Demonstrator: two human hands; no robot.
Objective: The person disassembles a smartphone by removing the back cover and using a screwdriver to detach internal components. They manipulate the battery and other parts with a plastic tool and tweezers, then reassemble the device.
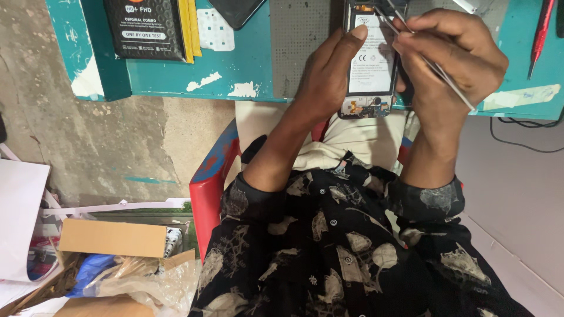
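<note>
The scene is lit evenly by soft, diffuse light, with no hard shadows cast. A dim shadow is seen under the edge of the teal desk (176,76). Mild glare is caught on the metal tweezers (446,79). Focus is held sharp across the middle; slight softening is noted among the clutter at the lower left corner.

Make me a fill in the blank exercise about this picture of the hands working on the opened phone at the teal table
1. The left hand steadies an opened ____ with its back cover off.
2. The right hand pinches metal ____ over the phone.
3. The table top is painted ____.
4. The person sits on a ____ plastic chair.

Missing words: phone; tweezers; teal; red
</note>
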